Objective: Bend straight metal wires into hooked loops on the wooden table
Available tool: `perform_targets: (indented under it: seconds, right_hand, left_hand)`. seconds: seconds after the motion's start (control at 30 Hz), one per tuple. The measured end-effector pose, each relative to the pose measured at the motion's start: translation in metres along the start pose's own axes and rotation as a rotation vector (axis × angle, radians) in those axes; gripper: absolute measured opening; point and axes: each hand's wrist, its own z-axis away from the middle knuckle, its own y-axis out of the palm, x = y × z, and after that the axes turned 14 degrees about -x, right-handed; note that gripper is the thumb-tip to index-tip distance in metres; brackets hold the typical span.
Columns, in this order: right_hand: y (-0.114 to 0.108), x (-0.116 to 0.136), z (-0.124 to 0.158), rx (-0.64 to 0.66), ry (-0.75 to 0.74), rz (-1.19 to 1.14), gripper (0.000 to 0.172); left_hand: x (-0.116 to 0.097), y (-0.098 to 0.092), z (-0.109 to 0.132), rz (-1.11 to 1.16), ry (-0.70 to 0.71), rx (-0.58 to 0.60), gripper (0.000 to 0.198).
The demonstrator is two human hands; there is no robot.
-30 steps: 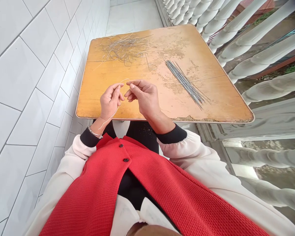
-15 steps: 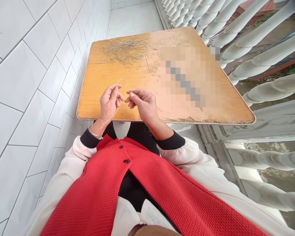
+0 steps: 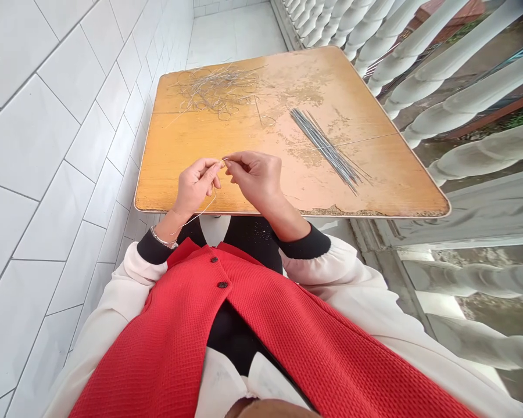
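A thin, pale wire [image 3: 206, 210] runs from my fingertips down past my left wrist. My left hand [image 3: 194, 184] pinches it between thumb and forefinger, the other fingers curled beneath. Fingertip to fingertip with it, my right hand [image 3: 258, 179] is closed in a pinch on a short stretch of the same wire. Both hands are over the near edge of the wooden table [image 3: 163, 168]. The exact shape of the wire between the fingertips is too small to make out.
A tangled heap of thin curled wires [image 3: 220, 87] lies at the table's far left. To the right is a bundle of straight grey wires [image 3: 325, 148], with a single long strand across it. A white tiled wall [image 3: 78, 157] borders the left, a white balustrade [image 3: 453, 116] the right.
My hands have come together, and my right fingertips now pinch the wire beside my left ones. The wire end that curved up above my left hand is now down between the fingertips.
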Motion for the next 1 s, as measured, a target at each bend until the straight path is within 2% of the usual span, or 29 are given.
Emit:
perform_targets:
  seconds: [0.13,0.23,0.4,0.57,0.7,0.87,1.0]
  right_hand:
    - [-0.006,0.008,0.003,0.038,-0.054,0.044,0.025]
    - [-0.007,0.011,0.003,0.082,-0.005,0.019,0.027]
    - [-0.004,0.01,0.002,0.089,0.116,-0.075,0.031]
    - [-0.004,0.006,0.003,0.089,0.174,-0.134,0.038]
    - [-0.008,0.007,0.004,0.091,0.073,-0.05,0.038]
    - [-0.008,0.006,0.006,0.051,-0.17,0.179,0.032]
    - [-0.002,0.0,0.009,-0.011,-0.332,0.325,0.029]
  left_hand:
    - [0.002,-0.002,-0.002,-0.222,0.27,-0.06,0.028]
    - [0.006,-0.001,0.001,-0.32,0.403,-0.134,0.031]
    - [0.009,0.006,0.005,-0.307,0.367,-0.229,0.032]
    - [0.004,0.004,0.004,-0.244,0.223,-0.206,0.021]
    - [-0.002,0.0,0.002,-0.259,0.168,-0.167,0.002]
    - [-0.004,-0.001,0.002,-0.361,0.274,-0.095,0.009]
    - [0.001,0.0,0.001,-0.396,0.345,-0.101,0.014]
